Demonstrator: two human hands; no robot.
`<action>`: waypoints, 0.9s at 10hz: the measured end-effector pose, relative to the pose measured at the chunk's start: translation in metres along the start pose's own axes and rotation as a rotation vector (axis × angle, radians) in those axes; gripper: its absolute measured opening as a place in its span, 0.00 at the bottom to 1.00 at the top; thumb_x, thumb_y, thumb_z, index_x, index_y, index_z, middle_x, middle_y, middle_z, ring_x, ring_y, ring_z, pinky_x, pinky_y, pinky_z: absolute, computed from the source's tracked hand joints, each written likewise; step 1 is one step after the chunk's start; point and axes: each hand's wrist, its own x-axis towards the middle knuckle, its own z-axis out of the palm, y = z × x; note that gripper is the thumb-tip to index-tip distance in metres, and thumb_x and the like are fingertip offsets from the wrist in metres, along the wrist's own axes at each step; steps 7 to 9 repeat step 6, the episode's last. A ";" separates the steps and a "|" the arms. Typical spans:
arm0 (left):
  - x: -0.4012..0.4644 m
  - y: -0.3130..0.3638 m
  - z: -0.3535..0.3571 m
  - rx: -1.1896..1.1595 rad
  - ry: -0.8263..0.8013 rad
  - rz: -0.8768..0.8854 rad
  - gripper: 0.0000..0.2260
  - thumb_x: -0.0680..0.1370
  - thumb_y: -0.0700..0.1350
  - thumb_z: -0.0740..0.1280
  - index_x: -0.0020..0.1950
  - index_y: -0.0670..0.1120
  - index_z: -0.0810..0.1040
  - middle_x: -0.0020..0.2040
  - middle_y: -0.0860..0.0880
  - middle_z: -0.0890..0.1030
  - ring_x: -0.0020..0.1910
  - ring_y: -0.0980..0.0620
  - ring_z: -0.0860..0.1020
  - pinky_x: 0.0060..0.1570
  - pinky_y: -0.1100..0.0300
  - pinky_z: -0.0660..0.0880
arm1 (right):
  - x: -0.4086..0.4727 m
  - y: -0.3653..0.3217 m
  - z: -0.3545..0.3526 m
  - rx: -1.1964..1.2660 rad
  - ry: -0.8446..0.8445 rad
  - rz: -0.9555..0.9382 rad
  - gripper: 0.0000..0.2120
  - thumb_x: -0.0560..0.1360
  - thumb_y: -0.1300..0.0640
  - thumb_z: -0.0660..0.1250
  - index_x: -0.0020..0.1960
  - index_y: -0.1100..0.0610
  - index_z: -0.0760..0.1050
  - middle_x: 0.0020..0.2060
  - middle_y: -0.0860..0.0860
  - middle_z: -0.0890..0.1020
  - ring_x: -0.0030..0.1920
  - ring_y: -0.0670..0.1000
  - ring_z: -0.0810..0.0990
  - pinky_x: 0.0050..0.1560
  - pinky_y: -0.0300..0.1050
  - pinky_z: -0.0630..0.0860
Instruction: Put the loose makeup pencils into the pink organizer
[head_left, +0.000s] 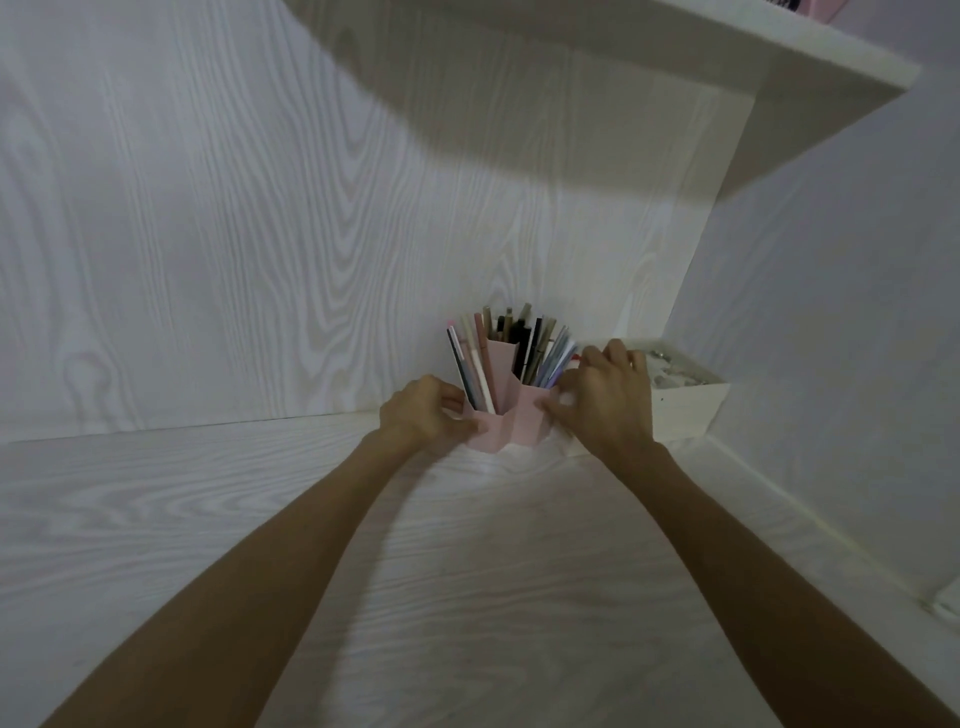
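- The pink organizer (501, 423) stands on the white desk (467, 571), close to the back wall and just left of a white box (685, 402) of small items.
- The pencils (511, 351) stand upright or leaning in its compartments: a few in the left one, a dark cluster at the back, a fanned bunch on the right. No loose pencil shows on the desk, so the filling looks about done and the step in hand seems to be settling or placing the organizer.
- The left hand (418, 413) cups the organizer's left side, its grip closed on the lower wall, thumb in front.
- The right hand (605, 397) presses on the right side; its fingers curl up near the right-hand bunch. Whether they pinch a pencil or only the wall, I cannot tell.
- To do this well, keep both hands low on the walls rather than near the rim; the pencils lean outward and a tilt could spill them.
- Slide the organizer flat along the desk instead of lifting it, and move both hands together so it does not twist.
- Mind the box just beside the right hand: a knuckle could nudge it.
- If the right fingers do hold a pencil, seat its end fully in the compartment before letting go.
- Release one hand at a time, checking that it stands steady.
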 end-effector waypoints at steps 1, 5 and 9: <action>0.001 0.001 0.002 0.058 0.016 0.012 0.21 0.71 0.56 0.73 0.62 0.51 0.80 0.58 0.53 0.82 0.58 0.52 0.79 0.56 0.55 0.75 | 0.000 0.002 -0.001 0.009 0.006 0.013 0.18 0.68 0.41 0.69 0.47 0.55 0.85 0.45 0.54 0.82 0.50 0.56 0.73 0.51 0.50 0.63; 0.001 0.002 0.006 0.024 -0.048 -0.043 0.27 0.71 0.56 0.73 0.66 0.47 0.76 0.62 0.50 0.80 0.59 0.49 0.78 0.58 0.52 0.75 | -0.005 -0.002 -0.002 0.079 -0.047 0.080 0.20 0.69 0.40 0.69 0.51 0.54 0.83 0.47 0.55 0.82 0.51 0.56 0.74 0.50 0.49 0.63; -0.007 -0.002 0.001 -0.084 -0.018 -0.132 0.35 0.71 0.56 0.74 0.73 0.43 0.67 0.66 0.49 0.76 0.64 0.48 0.75 0.64 0.51 0.72 | -0.015 0.009 -0.019 0.219 0.008 0.206 0.22 0.69 0.38 0.68 0.54 0.53 0.82 0.46 0.55 0.83 0.50 0.56 0.75 0.50 0.48 0.66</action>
